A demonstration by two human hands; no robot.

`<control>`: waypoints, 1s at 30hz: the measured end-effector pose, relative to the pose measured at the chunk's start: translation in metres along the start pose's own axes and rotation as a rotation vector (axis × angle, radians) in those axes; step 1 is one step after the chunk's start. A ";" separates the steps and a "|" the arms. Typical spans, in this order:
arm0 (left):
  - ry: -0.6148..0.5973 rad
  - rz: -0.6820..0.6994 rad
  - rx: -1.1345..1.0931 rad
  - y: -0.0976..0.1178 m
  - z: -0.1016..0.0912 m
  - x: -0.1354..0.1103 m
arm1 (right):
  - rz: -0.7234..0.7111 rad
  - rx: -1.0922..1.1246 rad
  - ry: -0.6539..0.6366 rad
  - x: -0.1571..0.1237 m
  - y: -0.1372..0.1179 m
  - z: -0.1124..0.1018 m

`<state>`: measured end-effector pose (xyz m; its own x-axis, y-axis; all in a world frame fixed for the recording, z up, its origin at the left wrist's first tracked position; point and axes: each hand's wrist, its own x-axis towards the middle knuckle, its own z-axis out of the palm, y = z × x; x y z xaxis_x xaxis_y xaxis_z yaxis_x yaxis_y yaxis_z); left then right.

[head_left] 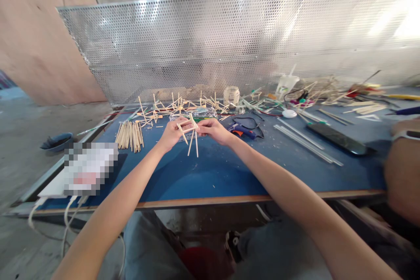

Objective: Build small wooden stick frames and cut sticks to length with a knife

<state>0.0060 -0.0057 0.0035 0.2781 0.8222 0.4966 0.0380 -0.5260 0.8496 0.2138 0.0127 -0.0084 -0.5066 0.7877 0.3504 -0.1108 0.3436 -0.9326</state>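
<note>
Above the blue tabletop [203,179] I hold a small frame of joined wooden sticks [193,136], with a few of its sticks pointing down. My left hand [172,133] is closed on its left side. On its right side, near the upper joint, the fingers of my right hand [213,130] pinch it. A blue glue gun [242,131] with an orange part and a black cord lies just right of my right hand. To the left of my left hand lies a bundle of loose wooden sticks [129,136].
Several stick structures [179,104] stand along the back, before a perforated metal panel [197,43]. Clear rods [303,143] and a dark phone-like slab [339,138] lie right. A white box with cables [54,186] sits at the left edge. Another person's arm [403,166] is far right.
</note>
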 end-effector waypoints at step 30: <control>0.056 0.002 0.291 -0.004 -0.003 -0.005 | -0.009 -0.270 0.026 0.005 0.007 -0.004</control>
<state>0.0018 -0.0069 -0.0013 0.2253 0.8273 0.5145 0.3132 -0.5616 0.7659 0.2144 0.0210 -0.0128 -0.4840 0.7960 0.3636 0.1189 0.4714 -0.8739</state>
